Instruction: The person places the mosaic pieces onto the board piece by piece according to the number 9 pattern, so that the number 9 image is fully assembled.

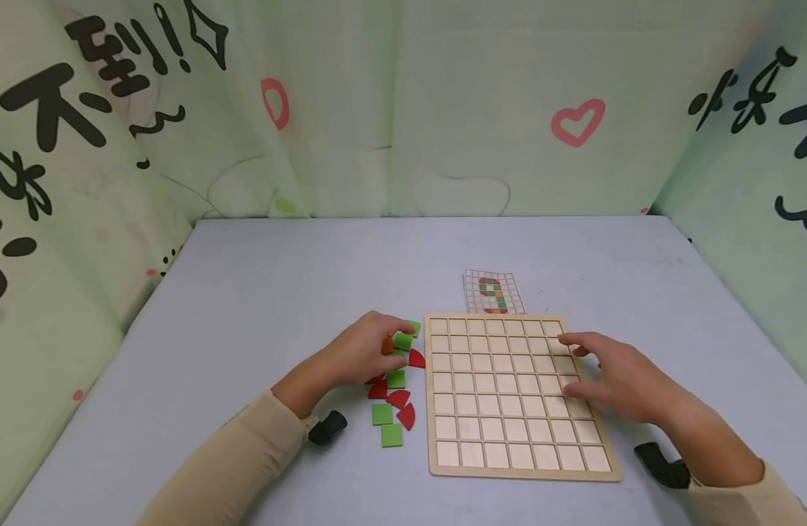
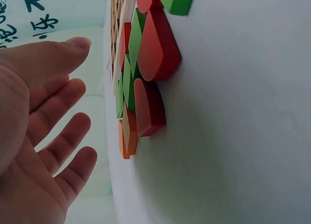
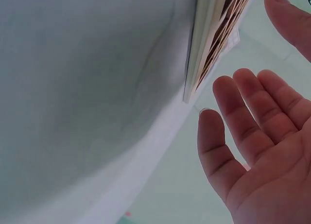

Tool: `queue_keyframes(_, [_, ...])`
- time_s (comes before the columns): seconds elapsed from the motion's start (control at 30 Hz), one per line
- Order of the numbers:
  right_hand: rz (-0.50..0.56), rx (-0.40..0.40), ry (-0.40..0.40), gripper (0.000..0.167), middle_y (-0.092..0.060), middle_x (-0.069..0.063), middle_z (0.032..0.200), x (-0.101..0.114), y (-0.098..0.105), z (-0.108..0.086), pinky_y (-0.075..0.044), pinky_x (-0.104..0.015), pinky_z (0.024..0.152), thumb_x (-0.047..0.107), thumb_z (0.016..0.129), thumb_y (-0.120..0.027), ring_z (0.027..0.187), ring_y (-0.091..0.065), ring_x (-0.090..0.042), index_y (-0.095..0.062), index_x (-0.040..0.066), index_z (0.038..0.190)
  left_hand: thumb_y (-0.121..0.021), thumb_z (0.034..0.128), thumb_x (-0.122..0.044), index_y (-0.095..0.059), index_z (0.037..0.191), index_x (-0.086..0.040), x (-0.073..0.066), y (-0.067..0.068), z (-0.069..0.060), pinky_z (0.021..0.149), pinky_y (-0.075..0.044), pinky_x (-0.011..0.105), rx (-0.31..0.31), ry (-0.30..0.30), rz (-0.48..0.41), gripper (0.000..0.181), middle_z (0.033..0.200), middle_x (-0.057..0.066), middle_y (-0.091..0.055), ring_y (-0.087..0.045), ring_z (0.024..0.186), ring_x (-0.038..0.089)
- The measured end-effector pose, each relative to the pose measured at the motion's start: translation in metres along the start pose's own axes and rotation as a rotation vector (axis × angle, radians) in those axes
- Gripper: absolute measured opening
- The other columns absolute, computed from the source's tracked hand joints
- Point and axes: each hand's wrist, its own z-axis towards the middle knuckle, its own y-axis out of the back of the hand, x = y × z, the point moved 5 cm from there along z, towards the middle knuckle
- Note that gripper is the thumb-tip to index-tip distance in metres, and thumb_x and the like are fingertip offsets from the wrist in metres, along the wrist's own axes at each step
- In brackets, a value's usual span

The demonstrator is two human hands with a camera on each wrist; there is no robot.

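A wooden grid board (image 1: pixel 509 478) lies on the table with its squares unfilled. Along its left side are green squares (image 1: pixel 392 435), red quarter-round pieces (image 1: pixel 398 398) and orange pieces (image 1: pixel 387 345). Over the upper part of these pieces is the left hand (image 1: pixel 364 349), fingers spread; in the left wrist view this hand (image 2: pixel 39 107) holds nothing, with orange blocks (image 2: pixel 129 131) beyond its fingertips. At the board's right edge the right hand (image 1: pixel 630 376) hovers, thumb and fingers apart. The right wrist view shows that hand (image 3: pixel 267 136) relaxed and empty beside the board's edge (image 3: pixel 197 54).
A printed card (image 1: pixel 494 292) with a coloured grid pattern lies just behind the board. The white table (image 1: pixel 298 270) is bordered by a pale green printed curtain (image 1: pixel 443 109) at the back and both sides.
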Motion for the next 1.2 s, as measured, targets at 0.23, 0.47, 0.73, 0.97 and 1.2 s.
queue_keyframes(0.23, [0.008, 0.026, -0.026, 0.072, -0.063, -0.020, 0.121, -0.004, -0.003, 0.000, -0.045, -0.052, 0.086, 0.027, 0.081, -0.083, 0.108, -0.058, -0.037, -0.050, 0.000, 0.140, -0.073, 0.0901, -0.014, -0.067, 0.126, -0.011, -0.001, -0.002, 0.004, 0.075, -0.052, 0.026, 0.030, -0.055, 0.011, 0.037, 0.116, 0.002, -0.063, -0.049, 0.108, 0.021])
queue_keyframes(0.47, [0.009, 0.044, -0.022, 0.071, -0.062, -0.020, 0.121, -0.007, -0.005, 0.000, -0.043, -0.055, 0.090, 0.024, 0.081, -0.083, 0.116, -0.055, -0.040, -0.051, -0.001, 0.139, -0.072, 0.0903, -0.012, -0.069, 0.122, -0.010, -0.003, -0.004, 0.005, 0.083, -0.051, 0.029, 0.042, -0.085, 0.016, 0.032, 0.114, 0.001, -0.066, -0.050, 0.108, 0.020])
queue_keyframes(0.73, [-0.016, 0.054, -0.024, 0.064, -0.063, -0.016, 0.118, -0.009, -0.008, 0.001, -0.043, -0.057, 0.091, 0.022, 0.081, -0.083, 0.113, -0.056, -0.040, -0.056, 0.000, 0.135, -0.071, 0.0910, -0.008, -0.069, 0.121, -0.009, -0.004, -0.005, 0.007, 0.086, -0.050, 0.031, 0.036, -0.091, 0.026, 0.030, 0.114, 0.002, -0.066, -0.051, 0.109, 0.021])
queue_keyframes(0.97, [-0.020, 0.073, -0.040, 0.064, -0.062, -0.019, 0.121, -0.011, -0.009, 0.003, -0.042, -0.060, 0.093, 0.022, 0.081, -0.082, 0.115, -0.055, -0.043, -0.056, -0.002, 0.134, -0.073, 0.0904, -0.011, -0.070, 0.121, -0.011, -0.002, -0.006, 0.009, 0.082, -0.052, 0.029, 0.013, -0.016, 0.057, 0.031, 0.113, 0.001, -0.067, -0.052, 0.108, 0.020])
queue_keyframes(1.2, [-0.010, 0.087, -0.068, 0.064, -0.061, -0.021, 0.122, -0.012, -0.009, 0.003, -0.041, -0.061, 0.093, 0.023, 0.081, -0.082, 0.116, -0.054, -0.044, -0.056, -0.001, 0.135, -0.073, 0.0905, -0.011, -0.070, 0.122, -0.011, -0.001, -0.009, 0.011, 0.081, -0.052, 0.028, 0.025, -0.005, 0.066, 0.031, 0.112, 0.000, -0.067, -0.051, 0.108, 0.020])
